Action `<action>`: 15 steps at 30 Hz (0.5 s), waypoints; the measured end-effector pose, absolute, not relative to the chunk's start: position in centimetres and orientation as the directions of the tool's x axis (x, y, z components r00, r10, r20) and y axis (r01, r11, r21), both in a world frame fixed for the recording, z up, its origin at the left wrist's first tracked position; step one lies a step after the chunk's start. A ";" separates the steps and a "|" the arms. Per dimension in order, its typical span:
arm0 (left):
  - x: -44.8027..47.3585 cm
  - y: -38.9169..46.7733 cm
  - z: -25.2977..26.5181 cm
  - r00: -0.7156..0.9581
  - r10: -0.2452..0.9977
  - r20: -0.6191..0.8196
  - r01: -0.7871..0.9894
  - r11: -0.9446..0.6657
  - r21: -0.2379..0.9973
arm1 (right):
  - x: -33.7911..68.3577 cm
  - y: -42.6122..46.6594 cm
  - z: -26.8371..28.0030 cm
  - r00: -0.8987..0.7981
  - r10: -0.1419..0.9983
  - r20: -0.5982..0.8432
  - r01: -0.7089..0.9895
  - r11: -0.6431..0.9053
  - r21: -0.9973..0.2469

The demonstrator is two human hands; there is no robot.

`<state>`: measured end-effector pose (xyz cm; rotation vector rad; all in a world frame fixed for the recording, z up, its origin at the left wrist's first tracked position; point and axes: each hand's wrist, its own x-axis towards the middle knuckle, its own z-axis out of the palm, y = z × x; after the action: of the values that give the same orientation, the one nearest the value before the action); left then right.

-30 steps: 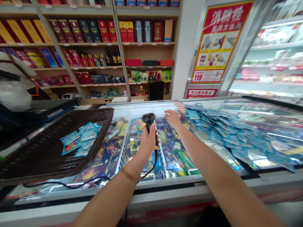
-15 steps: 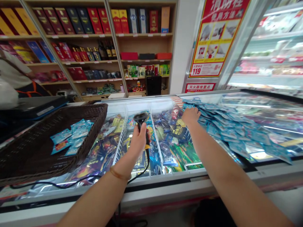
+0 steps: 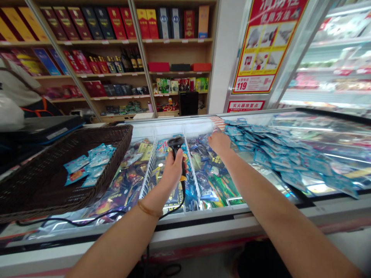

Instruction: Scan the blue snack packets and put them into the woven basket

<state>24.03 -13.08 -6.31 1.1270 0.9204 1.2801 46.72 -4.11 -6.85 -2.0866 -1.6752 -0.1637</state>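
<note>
My left hand (image 3: 174, 168) is wrapped round the handle of a black barcode scanner (image 3: 176, 142), held upright over the freezer's wire-divided baskets. Its cable hangs down past my wrist. Out over the freezer, my right hand (image 3: 219, 142) has its fingers curled in; what they hold, if anything, is hidden. Just right of it lies a spread heap of blue packets (image 3: 275, 150) on the freezer's glass top. More blue packets (image 3: 97, 158) sit in a brown woven basket (image 3: 31, 193) on the left.
Bagged ice-cream packs (image 3: 220, 185) fill the chest freezer, whose front rim (image 3: 203, 231) runs below my arms. A black cable (image 3: 72, 222) trails at the left. A person (image 3: 17, 85) stands at far left. Shelves (image 3: 176, 46) with boxes line the back wall.
My right hand has moved left, off the edge of the blue packet heap. My left hand and the scanner have shifted slightly to the right.
</note>
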 end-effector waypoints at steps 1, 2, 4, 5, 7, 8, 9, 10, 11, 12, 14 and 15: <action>24.0 -13.1 -6.3 0.094 0.993 0.075 -0.240 -0.050 0.970 | 45.7 -4.2 -6.7 0.211 0.913 0.349 0.966 -0.141 -0.217; 24.0 -13.0 -6.3 0.088 0.993 0.072 -0.239 -0.049 0.970 | 44.9 -4.3 -6.6 0.153 0.930 0.333 0.981 -0.102 -0.166; 24.0 -13.0 -6.4 0.085 0.994 0.068 -0.240 -0.045 0.970 | 43.8 -4.5 -6.4 0.052 0.947 0.317 0.994 -0.018 -0.110; 24.0 -13.0 -6.4 0.086 0.994 0.067 -0.240 -0.044 0.970 | 43.7 -4.6 -6.2 0.036 0.944 0.327 0.992 0.004 -0.123; 24.0 -12.9 -6.5 0.089 0.994 0.066 -0.236 -0.044 0.971 | 44.1 -4.8 -6.0 0.106 0.921 0.375 0.980 -0.033 -0.197; 24.0 -12.9 -6.5 0.091 0.994 0.067 -0.233 -0.044 0.971 | 44.6 -4.8 -6.0 0.177 0.901 0.395 0.966 -0.083 -0.244; 24.0 -12.9 -6.5 0.094 0.993 0.067 -0.231 -0.044 0.972 | 45.2 -4.7 -6.1 0.244 0.881 0.406 0.950 -0.134 -0.281; 24.0 -12.9 -6.5 0.099 0.993 0.066 -0.227 -0.042 0.973 | 45.9 -4.6 -6.2 0.298 0.864 0.407 0.935 -0.179 -0.305; 24.0 -13.0 -6.5 0.104 0.992 0.065 -0.225 -0.041 0.973 | 46.6 -4.5 -6.5 0.335 0.855 0.396 0.923 -0.215 -0.319; 24.1 -13.0 -6.4 0.107 0.992 0.063 -0.224 -0.038 0.974 | 47.2 -4.3 -6.9 0.356 0.855 0.377 0.916 -0.239 -0.322; 24.1 -13.2 -6.2 0.115 0.992 0.055 -0.221 -0.029 0.975 | 48.2 -3.9 -7.6 0.359 0.876 0.323 0.910 -0.251 -0.330; 24.1 -13.2 -6.1 0.117 0.992 0.049 -0.219 -0.022 0.975 | 48.5 -3.7 -8.0 0.341 0.894 0.291 0.910 -0.236 -0.341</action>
<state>24.15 -13.23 -6.14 1.1273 0.9427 1.2411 48.48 -3.71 -7.97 -2.1625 -1.5788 -0.0474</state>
